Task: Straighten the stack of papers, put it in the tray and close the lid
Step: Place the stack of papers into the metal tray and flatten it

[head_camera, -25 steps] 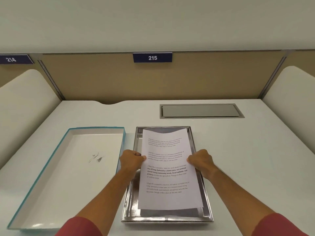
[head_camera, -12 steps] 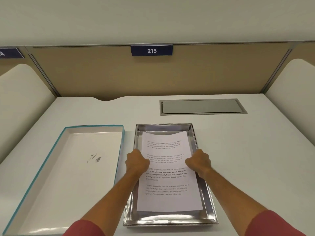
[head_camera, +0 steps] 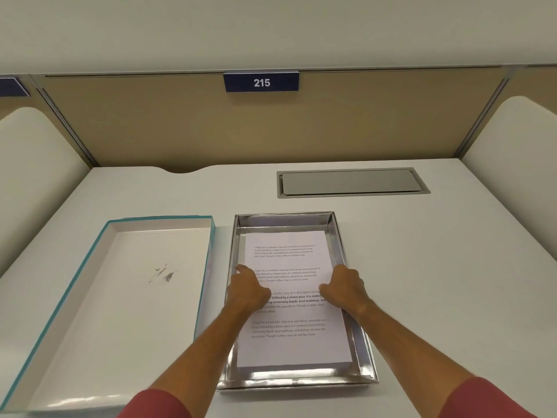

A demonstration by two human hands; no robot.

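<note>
The left hand covers the stack's left edge at mid-height and the right hand covers its right edge, so the paper margins beneath them and parts of the third text block are hidden; both hands are seen from the back with fingers curled under, the left forefinger pointing up-frame along the paper edge, and whether either hand pinches the sheets or merely presses on them cannot be told. The stack of papers lies flat inside the silver tray at centre frame, its lower edge near the tray's lower wall, a strip of bare shiny floor showing above its top edge. Four printed paragraphs show; most is too small to read, but the bold lines include "Defined by a slower pace" and "community bonds, local traditions". A blue plate at upper centre reads "215"; another blue plate at the upper left edge is cut off and unreadable. The lid, white inside with a teal rim and a small dark scribble, lies open side up just left of the tray, its lower-left corner cut by the frame. Red sleeves are cropped at the bottom. The white desk is bare right of the tray, with a grey hatch set in it above.
</note>
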